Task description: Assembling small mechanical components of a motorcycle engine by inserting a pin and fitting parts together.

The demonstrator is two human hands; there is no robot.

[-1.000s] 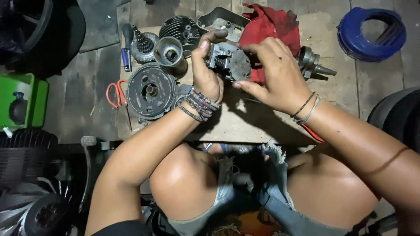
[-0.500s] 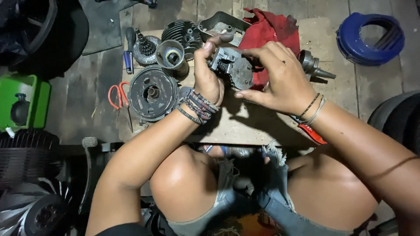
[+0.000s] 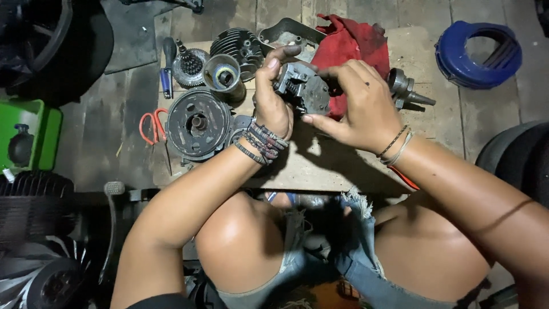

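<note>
Both hands hold a grey metal engine part above a low wooden board. My left hand grips its left side, thumb up over the top edge. My right hand covers its right side, fingers curled onto the part's face. A red rag lies just behind the part. A round dark flywheel housing sits on the board left of my left wrist.
A finned cylinder, a small gear, a metal cup, a crankshaft, a blue-handled tool and orange scissors lie around. A blue round cover sits far right, a green box far left.
Both hands have turned the grey part slightly and shifted their grip on it; my left thumb now reaches higher over its top. The view has moved a little.
</note>
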